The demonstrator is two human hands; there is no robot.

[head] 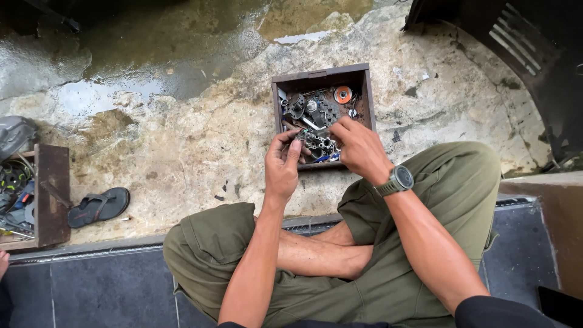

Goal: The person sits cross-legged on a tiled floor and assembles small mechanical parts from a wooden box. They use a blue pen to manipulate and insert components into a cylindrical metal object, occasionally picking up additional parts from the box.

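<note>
A small brown wooden box sits on the wet stone floor in front of my crossed legs. It holds several metal parts, among them a grey gear piece and an orange-and-silver round part. My left hand is at the box's near left corner, thumb and fingers pinched on a small metal part. My right hand, with a grey watch on the wrist, reaches into the near side of the box, its fingertips on the metal parts.
A dark sandal lies on the floor at the left. Beside it stands a larger wooden box with tools. A puddle covers the far floor. A dark metal object stands at the upper right. I sit on dark tiles.
</note>
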